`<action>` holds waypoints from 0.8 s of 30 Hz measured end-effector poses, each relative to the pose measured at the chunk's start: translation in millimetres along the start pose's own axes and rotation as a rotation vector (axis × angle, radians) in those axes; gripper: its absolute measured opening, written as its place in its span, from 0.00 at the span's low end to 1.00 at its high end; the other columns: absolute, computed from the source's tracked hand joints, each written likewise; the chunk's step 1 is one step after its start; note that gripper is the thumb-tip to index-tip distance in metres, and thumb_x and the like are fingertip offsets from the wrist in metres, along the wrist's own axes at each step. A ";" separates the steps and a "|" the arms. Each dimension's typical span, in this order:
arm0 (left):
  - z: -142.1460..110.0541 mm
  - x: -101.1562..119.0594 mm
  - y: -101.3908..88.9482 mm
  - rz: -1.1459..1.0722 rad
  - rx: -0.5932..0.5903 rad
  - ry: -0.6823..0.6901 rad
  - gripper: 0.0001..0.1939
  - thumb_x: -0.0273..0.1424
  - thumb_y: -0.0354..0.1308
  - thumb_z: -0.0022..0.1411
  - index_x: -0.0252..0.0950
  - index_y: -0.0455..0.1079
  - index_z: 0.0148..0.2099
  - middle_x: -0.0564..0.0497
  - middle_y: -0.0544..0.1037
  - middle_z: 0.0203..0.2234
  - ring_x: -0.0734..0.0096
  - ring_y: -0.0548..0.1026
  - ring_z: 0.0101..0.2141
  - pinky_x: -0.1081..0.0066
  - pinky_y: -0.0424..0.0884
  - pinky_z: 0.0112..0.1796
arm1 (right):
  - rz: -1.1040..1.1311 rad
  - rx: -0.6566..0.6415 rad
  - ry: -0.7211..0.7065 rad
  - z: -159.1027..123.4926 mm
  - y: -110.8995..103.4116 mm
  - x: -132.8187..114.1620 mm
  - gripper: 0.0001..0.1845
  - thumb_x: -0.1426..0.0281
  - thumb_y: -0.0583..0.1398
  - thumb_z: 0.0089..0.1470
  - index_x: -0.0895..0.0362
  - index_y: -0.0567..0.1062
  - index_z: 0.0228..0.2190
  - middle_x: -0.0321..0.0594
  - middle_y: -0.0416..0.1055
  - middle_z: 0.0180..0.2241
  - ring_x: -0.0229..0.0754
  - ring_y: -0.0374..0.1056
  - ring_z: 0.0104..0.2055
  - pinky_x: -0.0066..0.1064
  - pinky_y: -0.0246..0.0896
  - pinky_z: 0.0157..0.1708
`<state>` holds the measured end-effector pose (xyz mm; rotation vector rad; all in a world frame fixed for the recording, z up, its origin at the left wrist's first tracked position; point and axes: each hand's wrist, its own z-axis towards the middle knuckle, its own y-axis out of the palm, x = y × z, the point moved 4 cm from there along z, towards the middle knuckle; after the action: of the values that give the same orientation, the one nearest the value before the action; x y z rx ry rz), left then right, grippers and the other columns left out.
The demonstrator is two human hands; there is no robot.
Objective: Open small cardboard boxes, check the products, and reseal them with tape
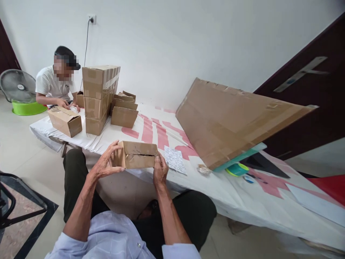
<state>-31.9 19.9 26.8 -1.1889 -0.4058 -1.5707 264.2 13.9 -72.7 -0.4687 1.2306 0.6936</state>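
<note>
A small brown cardboard box (138, 162) is held between my two hands at the table's front edge. Its top flaps lie folded in, with a dark, ragged gap along the seam. My left hand (107, 162) grips the box's left end, thumb near the lower corner and fingers at the upper one. At the right end, my right hand (161, 169) clasps the box with the thumb on its near face. What lies inside the box is hidden. Just right of it on the cloth is a patterned white sheet (175, 160).
Left stand stacked cartons (94, 102), a closed carton (64, 120) and open boxes (124, 114). A co-worker (55, 86) sits beyond them. A large cardboard panel (239, 122) leans on the right, near a green tape roll (237, 169) and a dark triangular piece (265, 163). White cloth (215, 187) covers the table.
</note>
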 end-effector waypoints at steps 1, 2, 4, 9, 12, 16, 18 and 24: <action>-0.7 -3.0 -2.0 -0.008 0.006 -0.019 0.38 0.40 0.77 0.53 0.46 0.70 0.64 0.39 0.56 0.75 0.38 0.55 0.74 0.44 0.58 0.68 | -0.006 0.004 -0.011 -0.3 2.3 -2.1 0.39 0.47 0.59 0.56 0.62 0.79 0.57 0.55 0.77 0.57 0.58 0.72 0.61 0.51 0.66 0.62; -1.3 -6.9 -4.1 -0.018 0.012 -0.038 0.37 0.39 0.76 0.53 0.46 0.71 0.64 0.39 0.56 0.76 0.38 0.55 0.73 0.44 0.60 0.67 | -0.012 0.004 -0.020 -0.8 5.1 -4.0 0.39 0.47 0.58 0.56 0.62 0.79 0.56 0.55 0.77 0.58 0.58 0.71 0.62 0.51 0.65 0.63; -2.4 -16.9 -8.8 -0.045 0.030 -0.064 0.34 0.38 0.74 0.54 0.46 0.71 0.62 0.40 0.55 0.76 0.38 0.56 0.73 0.45 0.64 0.65 | -0.025 -0.001 -0.029 -2.0 11.5 -7.2 0.39 0.47 0.57 0.56 0.62 0.79 0.57 0.55 0.77 0.58 0.58 0.71 0.62 0.51 0.64 0.64; -5.5 -41.5 -20.5 -0.150 0.078 -0.102 0.30 0.36 0.71 0.52 0.45 0.71 0.58 0.40 0.54 0.76 0.41 0.58 0.72 0.50 0.68 0.61 | -0.070 -0.024 -0.067 -7.6 27.5 -14.3 0.40 0.46 0.55 0.60 0.62 0.77 0.59 0.56 0.75 0.60 0.58 0.68 0.64 0.51 0.62 0.66; -7.8 -47.0 -25.9 -0.165 0.103 -0.111 0.27 0.34 0.69 0.53 0.43 0.72 0.55 0.40 0.57 0.75 0.43 0.61 0.71 0.54 0.71 0.59 | -0.101 -0.060 -0.109 -11.5 34.3 -17.5 0.40 0.46 0.54 0.61 0.63 0.76 0.60 0.57 0.74 0.61 0.58 0.67 0.65 0.50 0.61 0.66; -10.0 -49.4 -31.6 -0.143 0.134 -0.123 0.19 0.30 0.67 0.52 0.42 0.76 0.48 0.41 0.59 0.75 0.43 0.62 0.71 0.55 0.72 0.57 | -0.147 -0.102 -0.172 -15.4 37.3 -19.4 0.39 0.45 0.54 0.63 0.60 0.75 0.61 0.56 0.73 0.62 0.57 0.67 0.65 0.51 0.58 0.67; -11.1 -52.6 -33.3 -0.146 0.130 -0.134 0.17 0.30 0.67 0.53 0.41 0.76 0.47 0.42 0.59 0.75 0.43 0.64 0.70 0.55 0.72 0.57 | -0.172 -0.111 -0.193 -17.0 36.8 -20.2 0.40 0.45 0.54 0.63 0.60 0.74 0.61 0.56 0.72 0.62 0.58 0.66 0.66 0.51 0.58 0.67; -10.4 -63.2 -26.5 -0.090 0.114 -0.143 0.24 0.42 0.72 0.55 0.42 0.80 0.53 0.40 0.57 0.75 0.38 0.63 0.70 0.47 0.70 0.62 | -0.220 -0.149 -0.231 -27.6 34.1 -22.3 0.41 0.45 0.53 0.64 0.61 0.72 0.63 0.58 0.70 0.63 0.58 0.65 0.67 0.50 0.58 0.67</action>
<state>-64.6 55.7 -22.8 -1.2121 -0.6420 -1.5220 217.4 14.7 -57.7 -0.6200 0.8989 0.6340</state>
